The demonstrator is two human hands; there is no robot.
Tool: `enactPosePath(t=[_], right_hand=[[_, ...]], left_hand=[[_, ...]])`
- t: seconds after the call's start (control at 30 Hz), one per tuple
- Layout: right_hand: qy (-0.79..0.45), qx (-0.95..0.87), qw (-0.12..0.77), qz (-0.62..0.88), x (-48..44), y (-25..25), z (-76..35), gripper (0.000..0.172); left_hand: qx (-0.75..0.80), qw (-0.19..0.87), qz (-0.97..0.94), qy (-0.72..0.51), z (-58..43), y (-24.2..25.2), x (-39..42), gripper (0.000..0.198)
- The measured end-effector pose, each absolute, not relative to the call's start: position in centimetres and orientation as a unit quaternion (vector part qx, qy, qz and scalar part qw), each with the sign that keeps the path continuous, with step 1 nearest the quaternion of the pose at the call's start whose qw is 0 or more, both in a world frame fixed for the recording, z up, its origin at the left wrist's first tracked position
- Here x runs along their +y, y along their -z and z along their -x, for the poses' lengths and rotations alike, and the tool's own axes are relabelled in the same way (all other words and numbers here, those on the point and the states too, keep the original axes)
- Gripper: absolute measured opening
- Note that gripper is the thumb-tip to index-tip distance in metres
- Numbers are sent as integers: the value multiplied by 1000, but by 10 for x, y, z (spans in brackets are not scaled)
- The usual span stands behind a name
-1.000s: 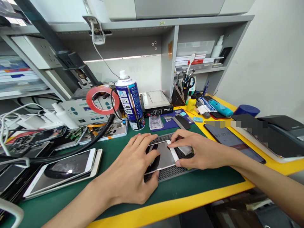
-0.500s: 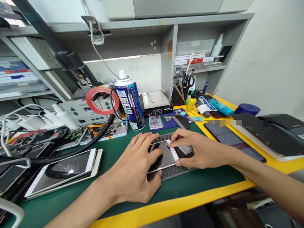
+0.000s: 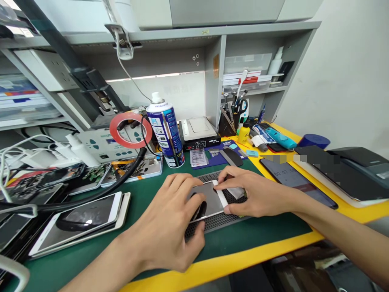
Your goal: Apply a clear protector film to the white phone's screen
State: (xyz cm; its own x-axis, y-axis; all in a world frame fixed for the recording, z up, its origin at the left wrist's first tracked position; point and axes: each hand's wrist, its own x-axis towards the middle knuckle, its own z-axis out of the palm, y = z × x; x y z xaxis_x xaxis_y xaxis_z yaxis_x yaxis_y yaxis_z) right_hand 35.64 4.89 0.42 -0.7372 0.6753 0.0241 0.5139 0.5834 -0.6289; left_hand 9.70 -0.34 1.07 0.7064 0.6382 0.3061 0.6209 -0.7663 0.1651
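A white-framed phone (image 3: 212,198) with a grey screen lies on a dark perforated mat (image 3: 217,222), slightly tilted in my view. My right hand (image 3: 253,192) pinches its white right end, thumb at the near corner and index finger at the far corner. Over the phone's left end is my left hand (image 3: 174,213), fingers spread and curved. Its index finger reaches over the screen, where a dark reflection shows, and the thumb sits just off the near edge. This hand covers the phone's left end. Beneath the right palm, a small translucent piece (image 3: 236,192) rests on the mat.
Stacked phones (image 3: 88,219) lie left, under a black hose (image 3: 121,180). A blue spray can (image 3: 166,132), a small hot plate (image 3: 199,136) and a tool holder (image 3: 227,123) stand behind. A phone showing a timer (image 3: 299,182) lies right, on the yellow border.
My left hand has loosened and shifted slightly left, its thumb moving off the phone's near edge and its index finger lifting. My right hand keeps its pinch. The view has shifted slightly.
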Motion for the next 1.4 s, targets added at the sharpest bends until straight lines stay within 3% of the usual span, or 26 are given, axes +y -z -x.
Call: enactPosePath(t=[0.47,0.93,1.13,1.27,1.4], right_hand=[[-294,-880,151,342,49,0,-357,46],[-300,-879,156,337,49,-1,-357,49],[-314,-864,170,354,48,-8,-362,61],[-224,-855,213,416,53,-9,-369,39],[-146,-848,153,485,58,-4,-374,32]], left_hand=[[322,-141,-914,-202,-110,17,-34,29],[327,-110,-916,-206,-108,21,-35,30],[338,-102,-912,-208,-108,20,-34,31],[338,-104,-912,-209,-106,22,-36,32],[336,-108,-914,-199,-104,24,-37,31]])
